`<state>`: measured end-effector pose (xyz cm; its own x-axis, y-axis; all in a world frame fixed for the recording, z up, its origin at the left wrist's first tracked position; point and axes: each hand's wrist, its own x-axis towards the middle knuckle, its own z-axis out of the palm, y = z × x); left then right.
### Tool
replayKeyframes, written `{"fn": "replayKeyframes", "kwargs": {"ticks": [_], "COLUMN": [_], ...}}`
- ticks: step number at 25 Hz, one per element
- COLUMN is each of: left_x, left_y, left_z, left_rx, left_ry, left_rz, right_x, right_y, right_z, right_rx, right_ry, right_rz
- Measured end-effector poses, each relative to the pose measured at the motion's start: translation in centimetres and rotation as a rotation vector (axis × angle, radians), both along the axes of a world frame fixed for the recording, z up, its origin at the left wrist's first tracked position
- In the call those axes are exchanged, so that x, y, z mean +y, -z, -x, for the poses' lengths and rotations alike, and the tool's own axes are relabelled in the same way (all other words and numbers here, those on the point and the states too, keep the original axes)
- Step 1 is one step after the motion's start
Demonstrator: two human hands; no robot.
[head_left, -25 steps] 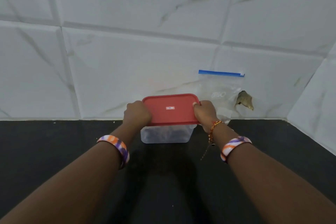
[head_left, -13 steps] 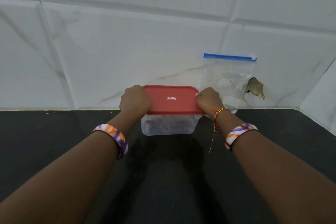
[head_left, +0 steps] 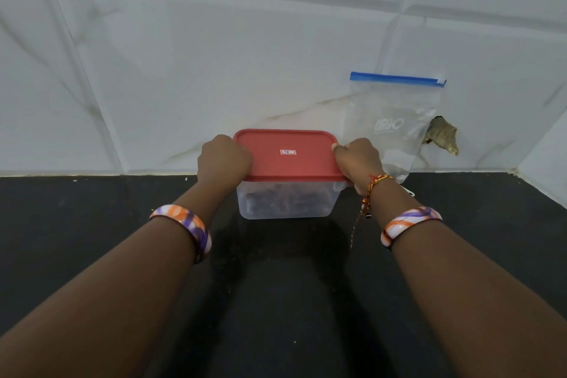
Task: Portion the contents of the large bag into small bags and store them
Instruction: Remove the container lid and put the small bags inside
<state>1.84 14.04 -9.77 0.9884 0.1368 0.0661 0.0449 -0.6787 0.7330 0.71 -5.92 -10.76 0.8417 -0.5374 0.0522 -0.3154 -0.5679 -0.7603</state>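
A clear plastic container [head_left: 288, 201] with a red lid [head_left: 290, 155] stands on the black counter [head_left: 276, 285] close to the tiled wall. Dark contents show faintly through its side. My left hand [head_left: 222, 161] grips the lid's left edge with curled fingers. My right hand [head_left: 359, 161] grips the lid's right edge, thumb on top. A large clear zip bag [head_left: 394, 123] with a blue seal strip leans upright against the wall just right of the container, looking nearly empty.
White marble-look wall tiles [head_left: 184, 55] rise behind the counter. A chipped hole in the wall [head_left: 441, 135] shows right of the bag. The wall turns a corner at the far right.
Both hands keep their grip on the lid. The container, bag and wall sit lower in the frame than a second ago, and the container stands a little nearer.
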Motion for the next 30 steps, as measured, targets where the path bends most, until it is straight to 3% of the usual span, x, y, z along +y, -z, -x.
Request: {"fn": "replayKeyframes", "kwargs": {"ticks": [2, 7, 11, 14, 25, 28, 30], "left_x": [0.4, 0.7, 0.6, 0.2, -0.1, 0.5, 1.5], "left_y": [1.0, 0.6, -0.5, -0.5, 2.0, 0.4, -0.2], "left_z": [-0.5, -1.6, -1.8, -2.9, -5.5, -3.6, -2.6], "left_rx": [-0.014, 0.041, 0.225, 0.330, 0.183, 0.250, 0.263], "left_ry": [-0.009, -0.023, -0.026, 0.039, -0.051, 0.015, 0.022], "left_rz": [0.100, 0.106, 0.450, 0.579, 0.504, 0.575, 0.647], "right_x": [0.0, 0.0, -0.2, -0.1, -1.1, -1.8, -2.7], "right_y": [0.3, -0.4, -2.3, -3.0, -0.7, -1.9, -2.4], "right_z": [-0.1, -0.4, 0.1, -0.8, -3.2, -0.6, 0.8], "right_rx": [-0.010, 0.040, 0.169, 0.186, 0.167, 0.215, 0.264], "right_ry": [0.035, 0.040, -0.051, -0.106, -0.141, -0.183, -0.170], "right_rz": [-0.109, -0.164, -0.355, -0.449, -0.387, -0.535, -0.468]}}
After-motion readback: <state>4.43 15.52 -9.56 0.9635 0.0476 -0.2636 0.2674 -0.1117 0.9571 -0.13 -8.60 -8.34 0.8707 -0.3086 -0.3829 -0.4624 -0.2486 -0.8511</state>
